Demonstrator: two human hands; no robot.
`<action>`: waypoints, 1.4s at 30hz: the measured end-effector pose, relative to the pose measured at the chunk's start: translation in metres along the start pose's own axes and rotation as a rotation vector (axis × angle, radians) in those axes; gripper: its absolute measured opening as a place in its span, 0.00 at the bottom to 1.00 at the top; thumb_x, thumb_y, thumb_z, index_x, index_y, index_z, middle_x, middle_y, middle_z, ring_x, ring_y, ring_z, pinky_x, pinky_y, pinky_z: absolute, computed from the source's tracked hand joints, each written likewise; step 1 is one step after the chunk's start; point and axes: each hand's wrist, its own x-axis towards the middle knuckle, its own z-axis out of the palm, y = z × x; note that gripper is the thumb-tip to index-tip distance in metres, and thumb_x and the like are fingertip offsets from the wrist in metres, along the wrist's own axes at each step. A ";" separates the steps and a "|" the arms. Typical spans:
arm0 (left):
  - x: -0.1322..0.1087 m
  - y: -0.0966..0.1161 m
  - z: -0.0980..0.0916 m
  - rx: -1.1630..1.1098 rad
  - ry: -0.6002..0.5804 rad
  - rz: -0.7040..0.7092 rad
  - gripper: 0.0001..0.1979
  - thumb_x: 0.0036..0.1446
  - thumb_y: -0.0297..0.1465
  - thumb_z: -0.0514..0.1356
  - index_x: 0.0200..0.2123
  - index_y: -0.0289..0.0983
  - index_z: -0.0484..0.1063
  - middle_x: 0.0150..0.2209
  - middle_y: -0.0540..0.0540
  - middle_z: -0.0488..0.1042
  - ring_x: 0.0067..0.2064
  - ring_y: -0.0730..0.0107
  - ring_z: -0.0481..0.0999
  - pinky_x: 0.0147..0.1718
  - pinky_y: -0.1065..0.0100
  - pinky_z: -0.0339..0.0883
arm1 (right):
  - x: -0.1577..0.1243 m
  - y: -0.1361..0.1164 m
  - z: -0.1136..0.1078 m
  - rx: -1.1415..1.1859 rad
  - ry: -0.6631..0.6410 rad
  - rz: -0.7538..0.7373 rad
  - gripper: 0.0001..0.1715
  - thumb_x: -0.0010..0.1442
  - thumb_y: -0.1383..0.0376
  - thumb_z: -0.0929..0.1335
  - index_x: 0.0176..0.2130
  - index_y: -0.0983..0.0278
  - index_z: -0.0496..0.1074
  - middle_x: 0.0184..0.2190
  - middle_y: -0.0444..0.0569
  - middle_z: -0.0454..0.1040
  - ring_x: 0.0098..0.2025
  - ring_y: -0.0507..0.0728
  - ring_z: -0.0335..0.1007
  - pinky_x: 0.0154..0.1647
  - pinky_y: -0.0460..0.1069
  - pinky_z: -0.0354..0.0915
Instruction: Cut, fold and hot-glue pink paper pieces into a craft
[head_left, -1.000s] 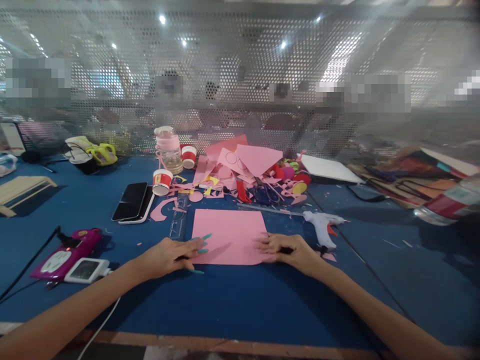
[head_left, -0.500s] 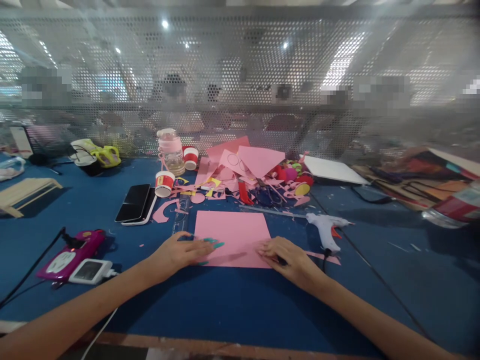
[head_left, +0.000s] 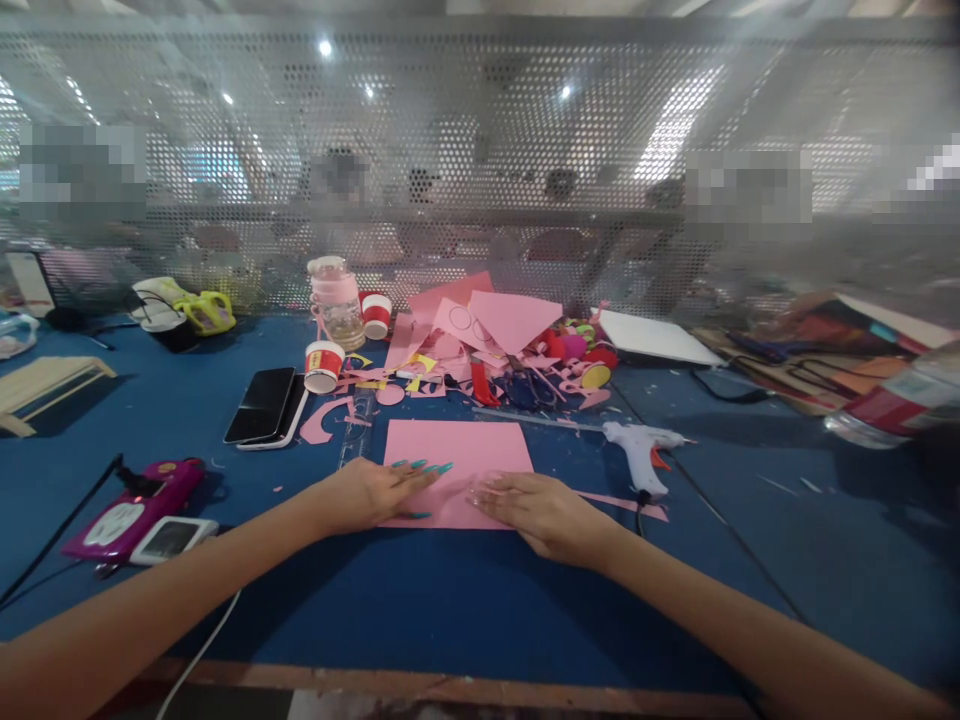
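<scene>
A pink sheet of paper [head_left: 457, 445] lies flat on the blue table in front of me. My left hand [head_left: 386, 492] rests on its left side, palm down, with the fingers stretched out and green nails showing. My right hand [head_left: 540, 510] lies flat over the lower right part, its fingers extended toward the middle of the sheet. Neither hand grips anything. Just beyond the left hand is a clear ruler [head_left: 357, 430]. To the right of the sheet lies a white glue gun [head_left: 637, 455], and a thin pink paper strip [head_left: 626, 503] sits near it.
Behind the sheet is a heap of pink paper scraps [head_left: 517, 318] with scissors [head_left: 531, 388]. Paper cups [head_left: 324, 367], a water bottle [head_left: 334, 300] and a phone [head_left: 261, 405] stand or lie left of it. A purple power strip [head_left: 135, 510] is at left, a plastic bottle [head_left: 892, 400] at right.
My right hand has slid left from the sheet's right edge onto its surface and flattened. The left hand's fingers have spread on the paper. The whole view has shifted slightly.
</scene>
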 end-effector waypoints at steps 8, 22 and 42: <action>0.006 0.007 0.005 0.079 0.124 0.027 0.29 0.63 0.21 0.45 0.65 0.34 0.38 0.55 0.38 0.67 0.58 0.63 0.65 0.55 0.61 0.63 | 0.030 -0.004 0.018 -0.287 0.032 0.049 0.17 0.60 0.73 0.58 0.40 0.69 0.73 0.31 0.56 0.76 0.34 0.60 0.70 0.33 0.54 0.69; 0.020 -0.004 0.005 -0.040 -0.072 -0.084 0.28 0.63 0.27 0.44 0.64 0.28 0.40 0.64 0.35 0.48 0.66 0.59 0.43 0.62 0.56 0.46 | 0.040 0.008 0.033 0.093 0.036 0.366 0.32 0.55 0.74 0.57 0.60 0.74 0.50 0.60 0.66 0.56 0.62 0.63 0.50 0.59 0.62 0.56; 0.032 -0.004 0.023 -0.050 0.074 -0.223 0.32 0.64 0.31 0.44 0.65 0.32 0.29 0.62 0.34 0.55 0.64 0.57 0.52 0.59 0.54 0.54 | 0.058 0.005 0.039 0.095 0.041 0.579 0.33 0.57 0.72 0.55 0.60 0.83 0.49 0.60 0.66 0.56 0.63 0.60 0.49 0.63 0.56 0.53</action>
